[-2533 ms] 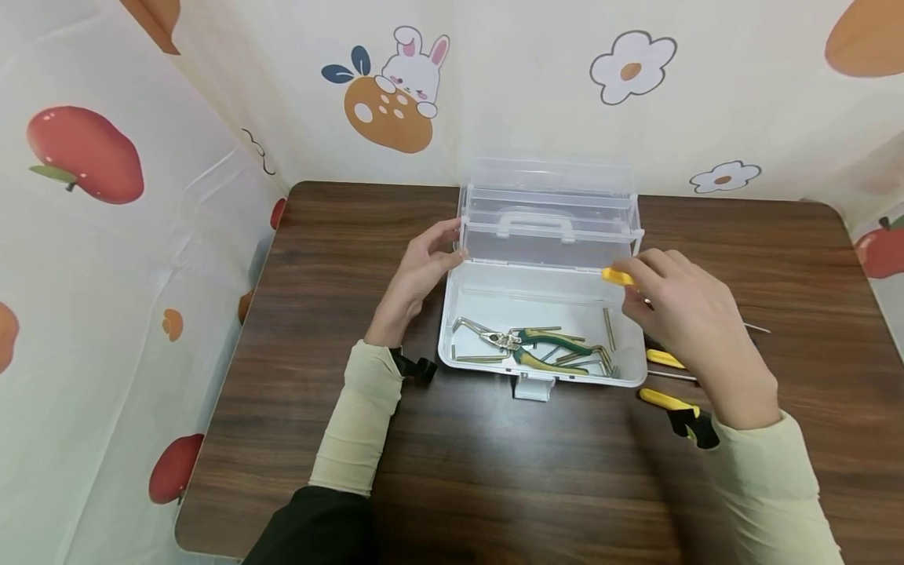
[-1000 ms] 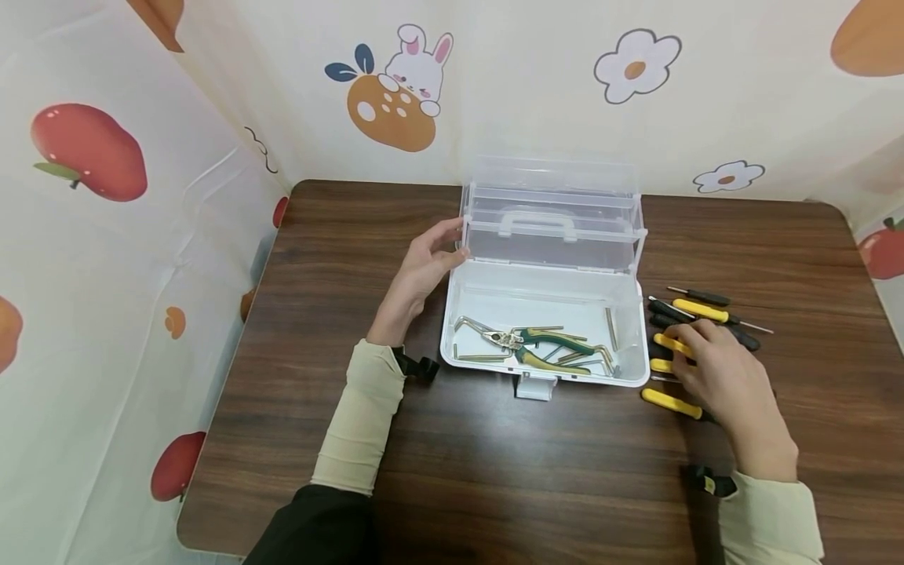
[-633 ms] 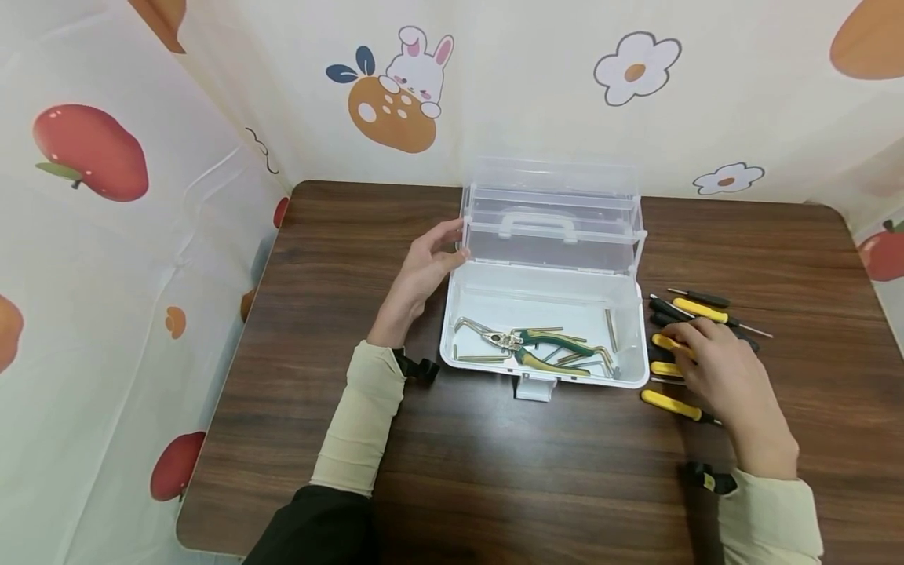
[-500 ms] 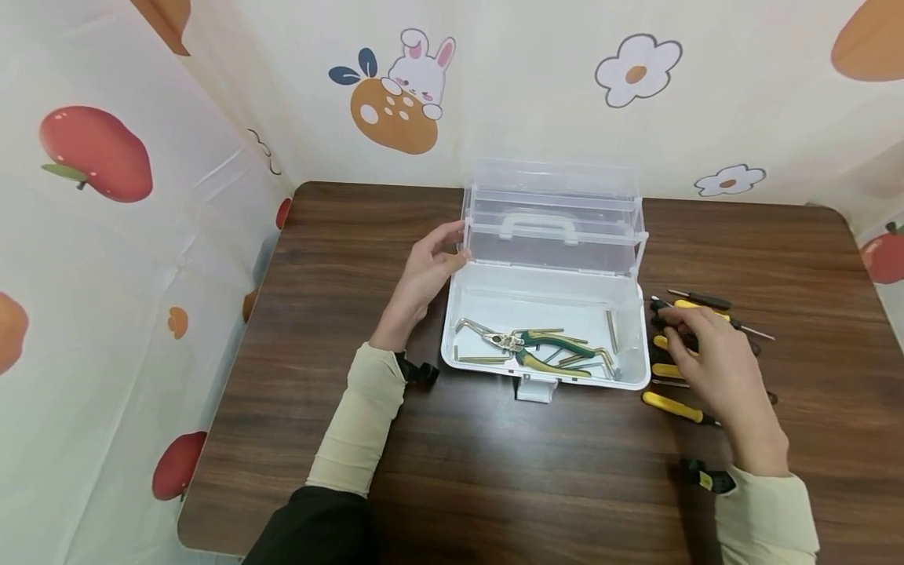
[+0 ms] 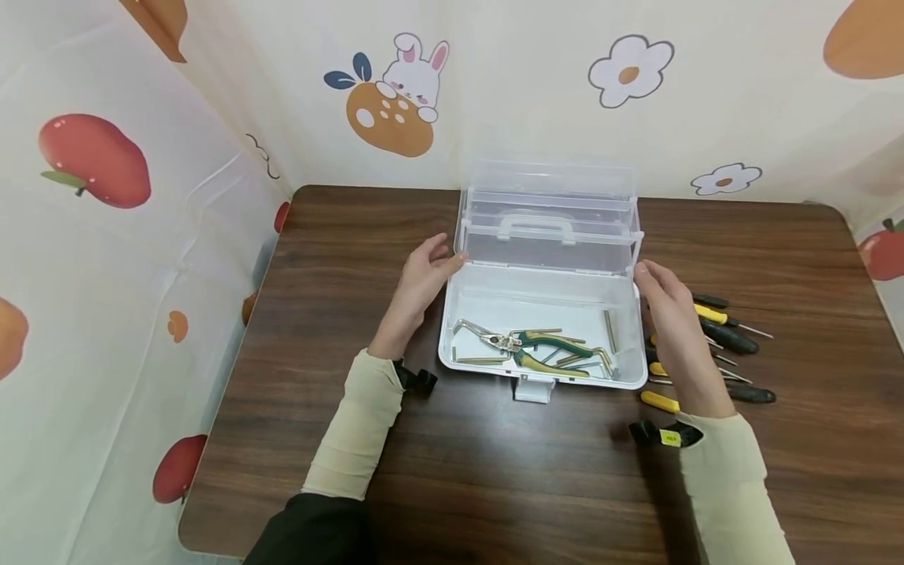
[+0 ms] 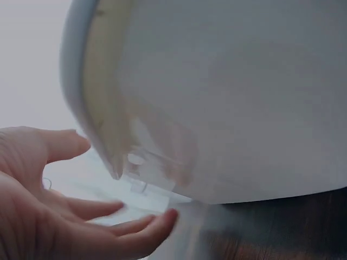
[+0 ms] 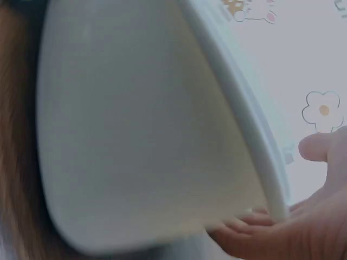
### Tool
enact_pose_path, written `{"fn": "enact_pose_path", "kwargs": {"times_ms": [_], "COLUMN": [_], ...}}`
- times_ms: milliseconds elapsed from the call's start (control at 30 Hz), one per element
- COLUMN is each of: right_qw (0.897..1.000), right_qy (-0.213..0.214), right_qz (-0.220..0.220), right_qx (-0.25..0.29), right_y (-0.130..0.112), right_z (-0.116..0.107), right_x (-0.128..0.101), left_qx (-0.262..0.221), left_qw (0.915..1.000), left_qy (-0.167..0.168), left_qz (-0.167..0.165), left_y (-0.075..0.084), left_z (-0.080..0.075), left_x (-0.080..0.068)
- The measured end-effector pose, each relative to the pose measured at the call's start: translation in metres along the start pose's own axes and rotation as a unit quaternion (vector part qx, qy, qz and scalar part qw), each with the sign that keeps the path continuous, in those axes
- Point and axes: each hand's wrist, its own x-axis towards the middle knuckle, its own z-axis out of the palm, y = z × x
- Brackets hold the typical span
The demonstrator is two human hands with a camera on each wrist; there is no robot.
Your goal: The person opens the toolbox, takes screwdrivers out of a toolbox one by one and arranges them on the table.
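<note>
One toolbox is flanked — left hand and right hand laid relaxed, nothing gripped — one pliers inside.

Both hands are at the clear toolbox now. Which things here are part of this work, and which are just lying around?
In the work:
- clear toolbox, lid up
- left hand at its left side
- right hand at its right side
- pliers and hex keys inside
- screwdrivers on the table beside it

Lying about:
- table
- cartoon-print backdrop
</note>
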Motion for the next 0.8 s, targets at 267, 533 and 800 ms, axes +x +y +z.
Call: {"fn": "enact_pose_path", "kwargs": {"times_ms": [267, 533, 800], "right_qw": [0.998, 0.995, 0.991], "right_qy": [-0.031, -0.027, -0.041], "right_qz": [0.012, -0.017, -0.047], "right_qx": [0.062, 0.094, 0.119], "right_y": [0.006, 0.010, 0.014], "right_z": [0.007, 0.008, 0.008], "right_x": [0.009, 0.008, 0.007], "left_qx": [-0.064, -0.063, -0.058], "left_qw": [0.9938, 0.9956, 0.9961], "left_qy": [-0.084, -0.069, -0.066], "left_qz": [-0.034, -0.008, -0.005], "left_y": [-0.005, -0.004, -0.006], "left_z": [0.000, 0.003, 0.002], "left_x": [0.005, 0.003, 0.005]}}
